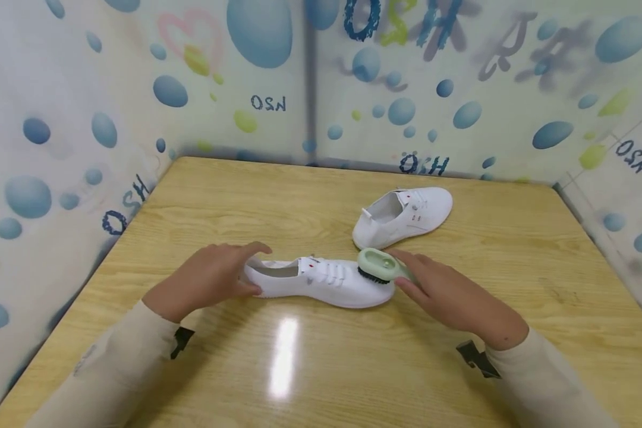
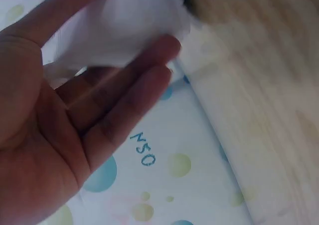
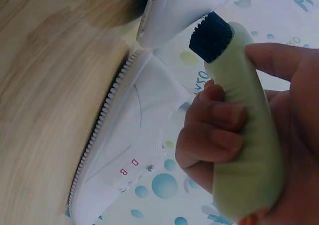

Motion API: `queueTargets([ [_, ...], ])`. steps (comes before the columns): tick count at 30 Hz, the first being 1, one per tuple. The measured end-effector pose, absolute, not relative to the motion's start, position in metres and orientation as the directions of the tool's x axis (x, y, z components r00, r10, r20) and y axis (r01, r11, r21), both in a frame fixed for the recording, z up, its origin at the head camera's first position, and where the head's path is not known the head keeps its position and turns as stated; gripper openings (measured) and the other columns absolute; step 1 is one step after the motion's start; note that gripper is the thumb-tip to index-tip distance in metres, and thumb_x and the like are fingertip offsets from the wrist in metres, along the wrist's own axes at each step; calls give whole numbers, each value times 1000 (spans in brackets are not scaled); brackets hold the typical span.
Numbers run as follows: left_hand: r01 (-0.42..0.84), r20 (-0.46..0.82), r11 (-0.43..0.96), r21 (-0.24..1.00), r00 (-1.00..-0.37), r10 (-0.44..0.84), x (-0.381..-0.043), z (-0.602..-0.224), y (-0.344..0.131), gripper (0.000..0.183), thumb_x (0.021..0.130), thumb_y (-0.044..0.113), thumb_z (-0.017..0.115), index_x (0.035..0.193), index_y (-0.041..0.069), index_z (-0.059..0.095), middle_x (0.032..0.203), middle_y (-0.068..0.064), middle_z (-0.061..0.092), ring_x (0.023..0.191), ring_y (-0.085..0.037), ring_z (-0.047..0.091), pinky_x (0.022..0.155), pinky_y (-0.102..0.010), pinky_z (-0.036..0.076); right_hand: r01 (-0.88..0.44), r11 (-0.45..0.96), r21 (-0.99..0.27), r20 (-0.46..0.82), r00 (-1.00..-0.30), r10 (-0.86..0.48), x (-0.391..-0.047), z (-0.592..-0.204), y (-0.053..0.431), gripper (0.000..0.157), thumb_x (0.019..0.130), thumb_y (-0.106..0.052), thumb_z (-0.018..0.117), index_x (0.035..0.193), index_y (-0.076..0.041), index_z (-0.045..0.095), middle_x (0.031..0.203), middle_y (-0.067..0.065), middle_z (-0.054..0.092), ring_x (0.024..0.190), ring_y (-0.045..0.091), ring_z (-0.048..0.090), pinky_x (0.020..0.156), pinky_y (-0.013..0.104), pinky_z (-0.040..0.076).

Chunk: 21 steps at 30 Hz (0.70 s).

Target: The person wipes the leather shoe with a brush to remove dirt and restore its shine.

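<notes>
A white lace-up shoe (image 1: 326, 284) lies across the table, toe to the right. My left hand (image 1: 214, 276) holds its heel, thumb on the near side and fingers on the far side; the left wrist view shows the white heel (image 2: 124, 28) between them. In my right hand (image 1: 444, 288) is a pale green scrub brush (image 1: 378, 264) with dark bristles, set over the shoe's toe. The right wrist view shows curled fingers (image 3: 214, 140) wrapped round the brush handle (image 3: 251, 155). Behind the toe sits a second white shoe (image 1: 406, 217), angled toward the back right.
Both shoes are on a light wooden table (image 1: 513, 249). A pale wall covering (image 1: 310, 119) printed with blue and green drops encloses the table's back and sides. Light glares off the tabletop in front of the near shoe.
</notes>
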State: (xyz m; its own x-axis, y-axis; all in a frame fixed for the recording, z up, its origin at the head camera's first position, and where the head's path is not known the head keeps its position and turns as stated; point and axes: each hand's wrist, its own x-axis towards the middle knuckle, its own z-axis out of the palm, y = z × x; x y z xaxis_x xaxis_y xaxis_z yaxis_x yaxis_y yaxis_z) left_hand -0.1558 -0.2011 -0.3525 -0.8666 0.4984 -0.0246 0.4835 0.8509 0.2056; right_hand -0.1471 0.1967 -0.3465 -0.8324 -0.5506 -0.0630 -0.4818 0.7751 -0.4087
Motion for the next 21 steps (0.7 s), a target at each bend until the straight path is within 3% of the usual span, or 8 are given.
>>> queueTargets([
  [3,436,-90,861,263,-877,472,-161,-348,-204,81,74,47,86,142,19,51,86,2,69,67,-10,58,61,-32,48,-472,777,-416,-72,-835,-545,-147,-347,198,48,106,-35,47,150,-16,40,134,11,59,122,27,58,100,53,47],
  [6,366,-198,877,312,-878,437,-169,-351,-204,85,72,59,83,143,24,51,115,-2,65,88,-15,62,73,-38,51,-475,776,-414,-69,-834,-548,-148,-348,195,49,105,-39,49,150,-19,41,133,9,60,120,25,59,98,51,49],
  [8,353,-247,876,328,-863,440,-174,-356,-203,85,70,63,83,141,26,54,125,-6,61,97,-18,61,79,-40,50,-487,772,-409,-62,-829,-556,-148,-350,192,49,104,-39,51,149,-19,43,131,8,61,118,25,60,97,50,50],
  [16,421,-237,802,424,-803,547,-184,-366,-200,72,65,52,90,130,34,64,111,-3,60,91,-16,57,75,-35,46,-525,816,-241,-46,-834,-550,-149,-345,194,46,99,-30,63,137,-4,56,119,16,67,104,29,68,86,47,56],
  [21,393,-258,807,440,-806,533,-185,-364,-199,73,65,50,91,132,36,63,112,-3,60,92,-17,58,78,-36,46,-528,809,-261,-72,-825,-561,-148,-340,198,44,93,-30,72,130,-8,64,117,8,72,104,25,69,87,46,55],
])
